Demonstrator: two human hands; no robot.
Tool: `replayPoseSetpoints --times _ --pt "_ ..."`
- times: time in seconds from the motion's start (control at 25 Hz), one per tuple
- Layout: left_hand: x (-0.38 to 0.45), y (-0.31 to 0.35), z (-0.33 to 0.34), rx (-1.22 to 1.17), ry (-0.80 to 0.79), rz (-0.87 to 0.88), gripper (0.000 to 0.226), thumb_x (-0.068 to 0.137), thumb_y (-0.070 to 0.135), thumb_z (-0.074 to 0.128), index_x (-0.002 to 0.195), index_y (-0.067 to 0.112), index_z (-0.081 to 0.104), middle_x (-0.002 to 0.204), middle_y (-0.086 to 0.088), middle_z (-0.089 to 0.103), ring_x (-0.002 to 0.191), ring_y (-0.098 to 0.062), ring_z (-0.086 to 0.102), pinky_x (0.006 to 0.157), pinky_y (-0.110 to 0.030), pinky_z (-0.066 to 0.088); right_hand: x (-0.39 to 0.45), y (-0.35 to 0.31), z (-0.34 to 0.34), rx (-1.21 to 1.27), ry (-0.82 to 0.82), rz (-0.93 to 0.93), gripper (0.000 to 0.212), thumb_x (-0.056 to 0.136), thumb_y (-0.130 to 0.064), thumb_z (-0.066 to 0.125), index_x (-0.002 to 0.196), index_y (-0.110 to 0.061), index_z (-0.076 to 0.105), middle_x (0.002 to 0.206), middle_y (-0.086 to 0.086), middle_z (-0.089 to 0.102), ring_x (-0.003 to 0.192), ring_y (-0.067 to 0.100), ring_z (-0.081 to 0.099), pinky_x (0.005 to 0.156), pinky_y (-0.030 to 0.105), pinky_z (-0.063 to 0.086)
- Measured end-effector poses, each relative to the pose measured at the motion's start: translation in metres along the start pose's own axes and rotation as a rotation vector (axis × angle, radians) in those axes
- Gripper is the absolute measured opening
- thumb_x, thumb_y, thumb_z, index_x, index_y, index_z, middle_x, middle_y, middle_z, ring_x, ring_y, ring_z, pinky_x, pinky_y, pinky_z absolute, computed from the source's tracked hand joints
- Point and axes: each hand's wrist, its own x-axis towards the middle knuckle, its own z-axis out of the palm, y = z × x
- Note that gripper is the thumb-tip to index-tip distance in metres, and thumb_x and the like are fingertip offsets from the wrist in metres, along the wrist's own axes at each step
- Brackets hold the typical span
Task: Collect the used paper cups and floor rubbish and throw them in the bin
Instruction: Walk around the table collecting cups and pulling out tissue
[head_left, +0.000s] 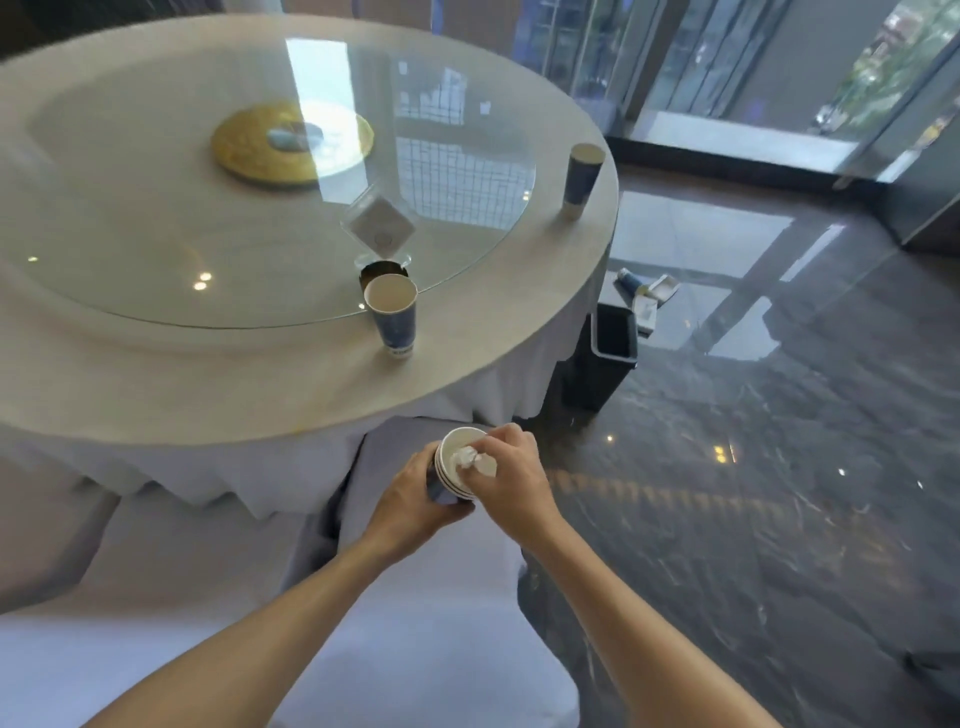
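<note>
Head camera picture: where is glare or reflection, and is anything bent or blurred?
Head view: window glare streaks the glass top and the glossy floor; the wide lens bends the table and window frames; the rubbish on the floor is soft, while both hands look fairly sharp.

We stand at the round table's (156, 395) six o'clock edge, with a covered chair (415, 597) between us and it. A glass turntable (156, 234) lies on the table. One cup (392, 317) stands at its five o'clock rim, another cup (583, 176) at the table's three o'clock edge. Our left hand (410, 499) holds stacked cups (454, 467) over the chair; our right hand (511, 473) holds a tissue (470, 460) at their mouth. The bin (608, 358) stands on the floor at our two o'clock, with rubbish (647, 293) just behind it.
</note>
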Motion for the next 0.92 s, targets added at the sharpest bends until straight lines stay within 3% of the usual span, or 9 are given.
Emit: replayPoseSetpoints --times 0.08,0.2,0.28,0.36,0.44,0.52,0.76,0.92 --pt "-0.012 0.022 0.022 -0.003 0.041 0.009 0.077 0.065 0.044 0.091 0.133 0.041 0.054 0.121 0.015 0.070 0.108 -0.009 0.068 0.088 -0.036 0.059 -0.009 0.016 -0.026 -0.057 -0.021 -0.049 0.030 0.091 -0.023 0.065 0.119 -0.013 0.070 0.114 0.004 0.064 0.105 0.023 0.056 0.093 0.043 0.053" --pt "-0.033 0.053 0.055 -0.033 0.107 0.017 0.076 0.067 0.038 0.093 0.133 0.037 0.056 0.120 0.013 0.071 0.107 -0.010 0.069 0.086 -0.035 0.060 -0.029 0.033 -0.071 -0.069 -0.114 -0.146 0.037 0.092 -0.023 0.061 0.130 -0.021 0.061 0.123 0.005 0.066 0.105 0.025 0.063 0.094 0.045 0.055" --pt "-0.045 0.074 0.070 -0.043 0.138 0.004 0.074 0.064 0.043 0.091 0.131 0.036 0.058 0.117 0.012 0.072 0.104 -0.012 0.069 0.084 -0.036 0.060 -0.040 0.042 -0.096 -0.149 -0.176 -0.257 0.034 0.094 -0.025 0.055 0.126 -0.022 0.067 0.127 0.003 0.067 0.110 0.024 0.062 0.099 0.043 0.051" --pt "-0.052 0.090 0.083 -0.078 0.172 -0.003 0.075 0.061 0.048 0.089 0.129 0.036 0.059 0.114 0.010 0.073 0.102 -0.013 0.070 0.084 -0.038 0.060 -0.043 0.046 -0.120 -0.259 -0.294 -0.359 0.033 0.100 -0.028 0.045 0.110 -0.018 0.075 0.118 0.001 0.071 0.106 0.021 0.061 0.100 0.042 0.047" --pt "-0.053 0.103 0.088 -0.064 0.203 -0.023 0.076 0.061 0.048 0.089 0.129 0.038 0.058 0.116 0.011 0.072 0.103 -0.012 0.070 0.085 -0.038 0.060 -0.039 0.043 -0.137 -0.302 -0.452 -0.332 0.046 0.105 -0.029 0.033 0.088 -0.007 0.069 0.094 0.003 0.068 0.090 0.023 0.057 0.096 0.044 0.045" --pt "-0.050 0.104 0.089 -0.054 0.226 -0.013 0.078 0.062 0.046 0.091 0.132 0.036 0.058 0.120 0.011 0.071 0.105 -0.013 0.069 0.087 -0.036 0.060 -0.035 0.038 -0.145 -0.355 -0.559 -0.319 0.050 0.108 -0.030 0.025 0.085 -0.003 0.061 0.087 0.006 0.061 0.087 0.027 0.055 0.095 0.047 0.043" --pt "-0.023 0.108 0.105 -0.097 0.240 -0.006 0.080 0.065 0.042 0.093 0.135 0.030 0.059 0.124 0.009 0.071 0.109 -0.015 0.069 0.088 -0.028 0.059 -0.015 0.044 -0.159 -0.211 -0.538 -0.278 0.041 0.110 -0.028 0.026 0.088 -0.011 0.056 0.091 0.005 0.061 0.086 0.023 0.053 0.087 0.039 0.043" --pt "-0.010 0.113 0.114 -0.082 0.272 -0.012 0.080 0.065 0.045 0.091 0.137 0.029 0.058 0.127 0.010 0.070 0.112 -0.013 0.069 0.092 -0.032 0.060 0.011 0.050 -0.161 -0.282 -0.745 -0.156 0.066 0.110 -0.047 0.012 0.111 -0.007 0.064 0.117 0.014 0.068 0.113 0.029 0.056 0.109 0.041 0.037"
